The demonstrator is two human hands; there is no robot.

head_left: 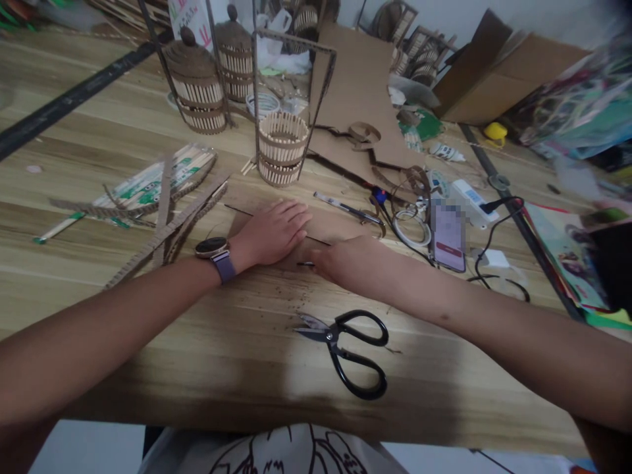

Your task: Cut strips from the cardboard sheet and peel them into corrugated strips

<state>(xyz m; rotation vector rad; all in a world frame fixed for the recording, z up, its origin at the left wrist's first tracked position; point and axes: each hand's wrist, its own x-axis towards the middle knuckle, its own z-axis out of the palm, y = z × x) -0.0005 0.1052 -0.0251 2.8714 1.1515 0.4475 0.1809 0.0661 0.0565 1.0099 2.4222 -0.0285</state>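
My left hand (276,230), with a watch on its wrist, lies flat with fingers stretched over a piece of brown cardboard (326,224). A thin dark strip or line (316,241) runs along the cardboard and passes under that hand. Just to the right, my right hand (348,260) is closed low over the near edge of the cardboard. A thin dark-tipped tool (305,264) pokes out from its fingers to the left; most of it is hidden, and its kind cannot be made out. Closer to me, black-handled scissors (330,336) lie spread apart on the wooden table.
Cardboard strips (162,230) and a packet of sticks (153,178) lie at left. Behind my hands stands a stick basket (281,148) with a tall frame; lidded ones (195,92) stand farther back. A pen-like tool (345,209), tape roll (412,228), phone (448,237) and cables are at right.
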